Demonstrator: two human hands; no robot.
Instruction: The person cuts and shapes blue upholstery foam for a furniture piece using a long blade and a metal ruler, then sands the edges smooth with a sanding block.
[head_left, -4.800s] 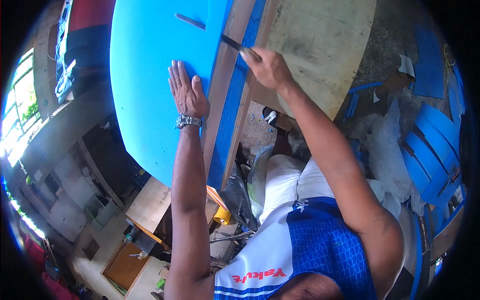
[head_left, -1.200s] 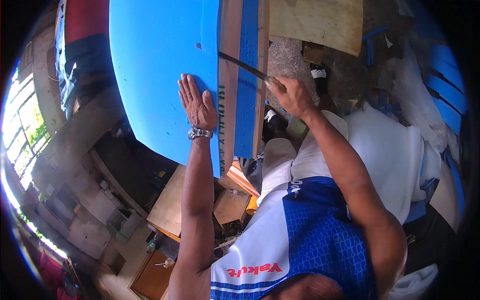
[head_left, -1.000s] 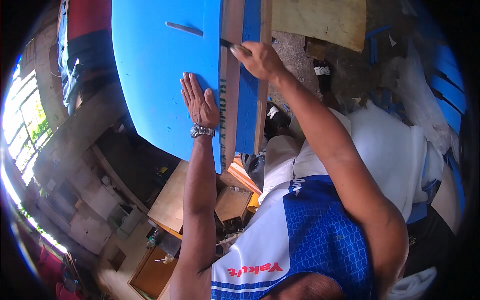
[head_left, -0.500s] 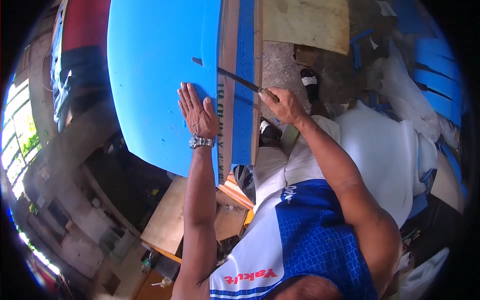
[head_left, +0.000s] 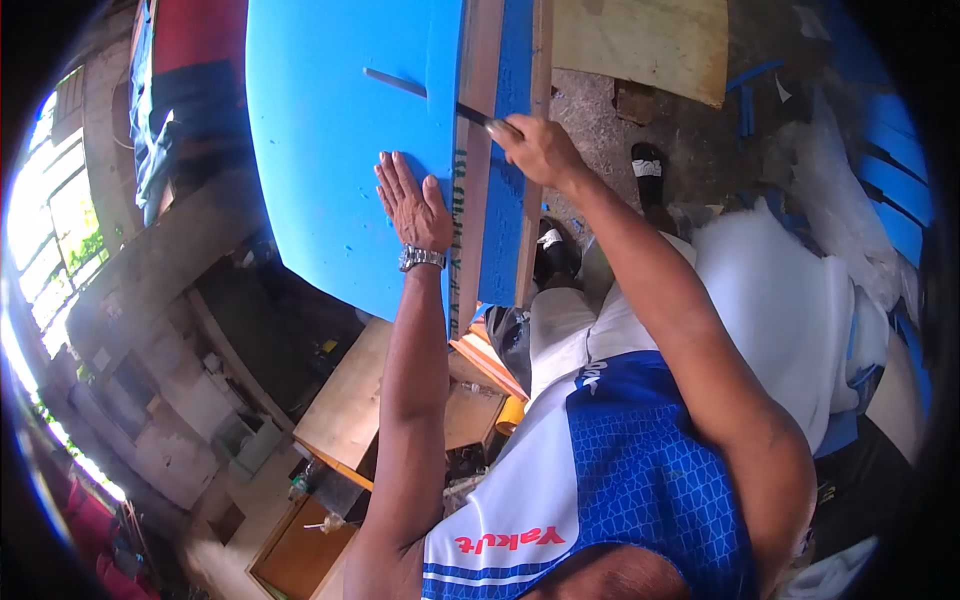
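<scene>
My left hand point(head_left: 418, 213) lies flat on the blue foam sheet point(head_left: 340, 170), fingers stretched out and thumb apart, near the sheet's right edge. In my right hand point(head_left: 545, 152) is the handle of a long, narrow knife point(head_left: 393, 82), held just right of that edge. The blade runs crosswise through the foam. Its tip end shows on top of the sheet, a middle stretch is hidden beneath a strip of foam, and the part by the handle comes out at the edge. Below the sheet's edge are a wooden board with dark lettering point(head_left: 462, 200) and another blue layer point(head_left: 508, 180).
A plywood sheet point(head_left: 640, 45) lies beyond my right hand. White foam sheeting point(head_left: 765, 310) and blue foam pieces point(head_left: 893, 180) are at the right. Wooden boxes point(head_left: 345, 395) stand below left. My shod foot point(head_left: 648, 175) is on the littered floor.
My right hand has pushed the knife leftward and away from me, so more blade shows on the sheet. The left hand stays flat on the foam. The whole view has shifted slightly.
</scene>
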